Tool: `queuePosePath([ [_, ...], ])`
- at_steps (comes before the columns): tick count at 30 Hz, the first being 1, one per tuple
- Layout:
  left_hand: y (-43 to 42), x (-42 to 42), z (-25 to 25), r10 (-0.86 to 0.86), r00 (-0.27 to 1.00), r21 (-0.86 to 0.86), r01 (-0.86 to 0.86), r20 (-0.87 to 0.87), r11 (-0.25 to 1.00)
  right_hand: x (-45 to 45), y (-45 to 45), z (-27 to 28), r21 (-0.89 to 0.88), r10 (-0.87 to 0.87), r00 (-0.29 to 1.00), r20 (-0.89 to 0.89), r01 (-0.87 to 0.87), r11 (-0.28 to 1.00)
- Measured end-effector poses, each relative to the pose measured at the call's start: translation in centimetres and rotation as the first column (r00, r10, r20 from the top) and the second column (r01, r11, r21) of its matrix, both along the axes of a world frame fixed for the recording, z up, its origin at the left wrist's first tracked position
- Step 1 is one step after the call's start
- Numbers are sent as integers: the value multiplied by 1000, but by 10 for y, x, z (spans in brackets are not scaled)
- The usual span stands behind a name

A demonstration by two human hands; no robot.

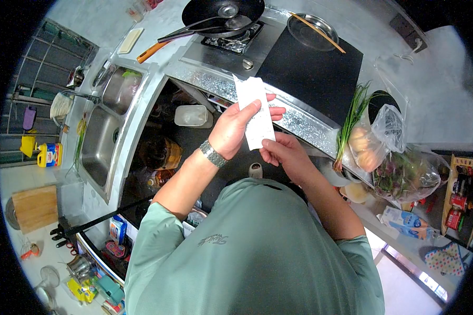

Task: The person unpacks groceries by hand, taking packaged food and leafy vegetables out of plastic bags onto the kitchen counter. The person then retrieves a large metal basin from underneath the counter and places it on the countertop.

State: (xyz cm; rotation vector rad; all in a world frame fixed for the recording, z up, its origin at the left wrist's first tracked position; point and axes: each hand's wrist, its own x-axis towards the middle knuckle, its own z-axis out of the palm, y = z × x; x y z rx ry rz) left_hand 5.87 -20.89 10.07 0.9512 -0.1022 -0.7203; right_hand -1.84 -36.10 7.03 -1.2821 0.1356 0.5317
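A narrow white paper slip [255, 118] with faint print, like a receipt, is held up in front of my chest. My left hand [230, 127], with a metal watch on its wrist, grips the slip from the left. Its thumb lies over the paper and the fingers reach behind, tips showing past the right edge. At the lower right corner my right hand [286, 153] pinches the paper between thumb and curled fingers. The print is too small to read.
Ahead is a gas stove [215, 59] with a black wok [194, 10] and ladle; a steel lid [306, 30] and chopsticks lie to its right. Green onions [353, 126] and bagged eggs [367, 147] sit at right. A double sink [102, 139] is at left.
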Motion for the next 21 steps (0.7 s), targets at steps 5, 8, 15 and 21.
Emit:
queuePosePath([
  [5,0,0,-1,7,999,47,-8,31,999,0,-1,0,27,-3,1000,-2,3,1000],
  [8,0,-1,-1,9,1000,42,-10,20,999,0,-1,-2,38,-13,1000,-11,14,999],
  [15,0,-3,1,1,999,29,-2,39,1000,-2,-1,-4,62,-17,1000,-3,17,998],
  [21,2,-4,-1,-17,999,-16,17,27,1000,-4,0,-3,48,-10,1000,3,10,999],
])
